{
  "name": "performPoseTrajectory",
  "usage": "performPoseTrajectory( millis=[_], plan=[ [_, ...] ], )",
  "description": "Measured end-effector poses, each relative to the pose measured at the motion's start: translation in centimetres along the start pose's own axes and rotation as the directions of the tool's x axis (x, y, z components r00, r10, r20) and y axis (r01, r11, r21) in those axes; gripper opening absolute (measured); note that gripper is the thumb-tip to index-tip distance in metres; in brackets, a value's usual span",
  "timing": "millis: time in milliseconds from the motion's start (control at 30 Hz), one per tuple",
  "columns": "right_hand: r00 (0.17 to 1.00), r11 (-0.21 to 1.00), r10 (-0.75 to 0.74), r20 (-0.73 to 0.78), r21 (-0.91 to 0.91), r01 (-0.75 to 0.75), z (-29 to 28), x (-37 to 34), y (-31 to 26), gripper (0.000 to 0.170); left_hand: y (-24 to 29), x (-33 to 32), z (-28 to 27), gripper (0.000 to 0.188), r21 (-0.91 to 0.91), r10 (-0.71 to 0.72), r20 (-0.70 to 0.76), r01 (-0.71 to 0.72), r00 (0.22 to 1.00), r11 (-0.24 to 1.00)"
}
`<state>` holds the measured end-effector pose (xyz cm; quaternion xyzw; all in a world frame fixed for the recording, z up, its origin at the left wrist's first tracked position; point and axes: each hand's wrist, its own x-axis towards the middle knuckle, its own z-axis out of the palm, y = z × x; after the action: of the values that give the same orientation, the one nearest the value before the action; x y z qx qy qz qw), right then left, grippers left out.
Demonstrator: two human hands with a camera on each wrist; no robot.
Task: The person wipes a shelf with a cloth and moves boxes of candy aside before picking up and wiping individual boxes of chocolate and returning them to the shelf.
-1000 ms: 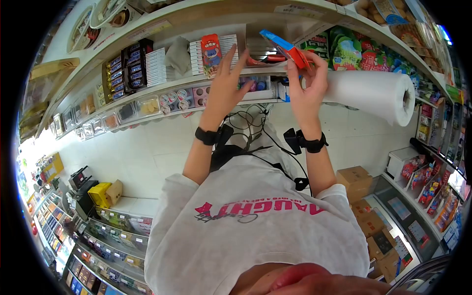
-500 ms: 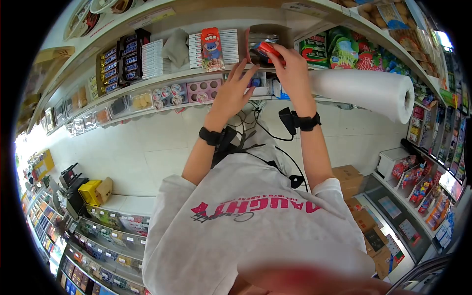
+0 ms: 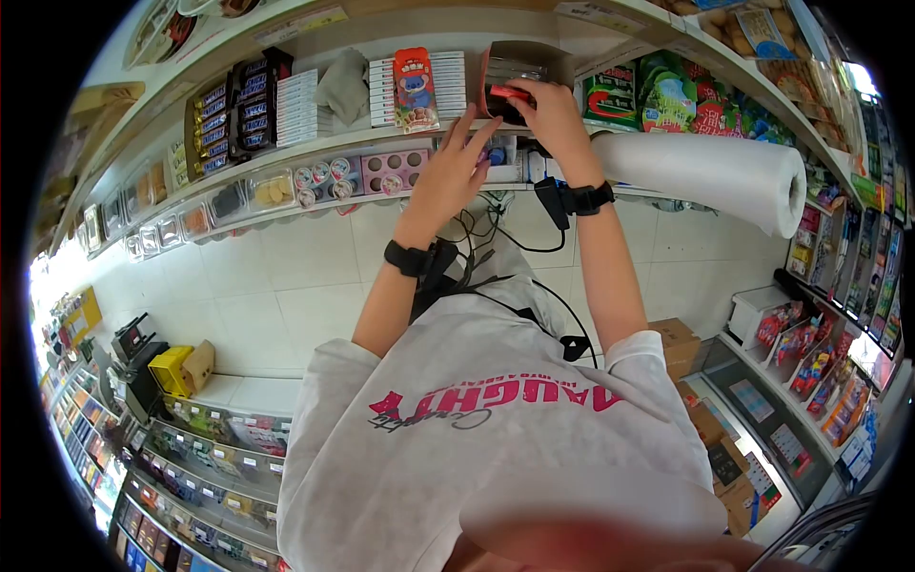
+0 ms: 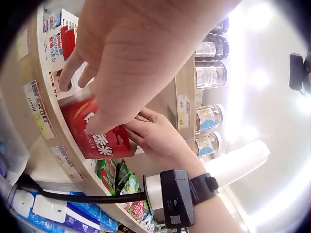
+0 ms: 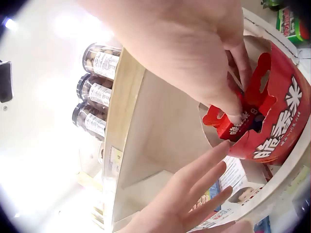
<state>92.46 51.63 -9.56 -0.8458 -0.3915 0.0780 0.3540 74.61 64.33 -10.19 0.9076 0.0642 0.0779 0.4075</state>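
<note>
In the right wrist view, my right hand (image 5: 194, 53) reaches down into an open-topped red display box (image 5: 286, 128) with white lettering. Its thumb and fingers pinch a small red box (image 5: 232, 128) with matching lettering, partly inside the display box. My left hand (image 3: 448, 176) is at the display box's left front corner, its fingers extended. From the left wrist, its thumb overlaps the red front panel, while other fingertips reach toward white Kinder chocolate boxes (image 4: 60, 46). The right fingertips are partly hidden by the display box in the head view.
Left of the display box are a red carton with a blue character (image 3: 415, 91), white box stacks (image 3: 295, 110), a grey cloth-like lump (image 3: 343, 88) and dark bar boxes (image 3: 253, 100). Green packets (image 3: 610, 91) and a large white roll (image 3: 705, 176) lie right. Cables (image 3: 477, 238) hang below.
My right hand has moved left and down with the small red-and-blue box, from above the shelf edge into the display box. The left hand has stayed near the display box's left corner.
</note>
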Motion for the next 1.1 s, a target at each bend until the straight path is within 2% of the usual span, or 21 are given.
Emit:
performPoseTrajectory(
  millis=[33, 233, 333, 433, 533, 833, 933, 1033, 1100],
  plan=[
    [1.0, 0.999, 0.018, 0.021, 0.034, -0.018, -0.2, 0.1, 0.0, 0.026, 0.0, 0.1, -0.1, 0.072, 0.01, 0.0, 0.002, 0.0, 1.0, 1.0],
    [0.994, 0.998, 0.044, 0.098, -0.037, -0.041, -0.8, -0.1, -0.3, 0.022, 0.1, 0.7, -0.3, 0.067, 0.013, -0.02, 0.031, 0.02, 0.999, 1.0],
    [0.996, 0.999, 0.05, 0.068, -0.021, -0.049, -0.2, 0.0, 0.0, 0.02, 0.0, 0.8, 0.0, 0.061, 0.001, 0.026, -0.012, -0.026, 1.0, 1.0],
    [0.99, 0.995, 0.101, 0.099, -0.03, -0.098, -0.1, 0.3, -0.4, 0.018, 0.1, 0.9, 0.0, 0.057, -0.032, 0.02, -0.004, -0.02, 1.0, 0.999],
    [0.998, 1.0, 0.024, 0.058, -0.011, -0.024, 0.8, 0.4, 0.0, 0.016, 0.1, 1.0, 0.2, 0.053, -0.026, -0.01, 0.012, 0.011, 1.0, 1.0],
    [0.994, 0.995, 0.097, 0.046, 0.032, -0.099, 1.5, 0.5, 0.7, 0.016, 0.6, 2.0, -0.4, 0.056, -0.067, -0.089, 0.086, 0.095, 0.992, 0.993],
    [0.99, 0.991, 0.132, 0.042, 0.029, -0.133, 1.3, 0.9, 0.9, 0.018, 0.5, 2.4, 0.1, 0.049, -0.034, -0.033, -0.002, 0.033, 0.999, 0.999],
    [0.994, 0.983, 0.11, -0.022, -0.145, -0.112, 0.7, 0.8, 0.4, 0.021, 0.7, 2.7, -0.1, 0.047, -0.041, -0.102, 0.044, 0.104, 0.994, 0.994],
    [0.986, 0.975, 0.164, 0.041, -0.157, -0.156, 0.3, 0.3, -0.7, 0.023, 0.3, 2.7, 0.0, 0.045, -0.036, -0.077, 0.03, 0.078, 0.997, 0.996]
  ],
)
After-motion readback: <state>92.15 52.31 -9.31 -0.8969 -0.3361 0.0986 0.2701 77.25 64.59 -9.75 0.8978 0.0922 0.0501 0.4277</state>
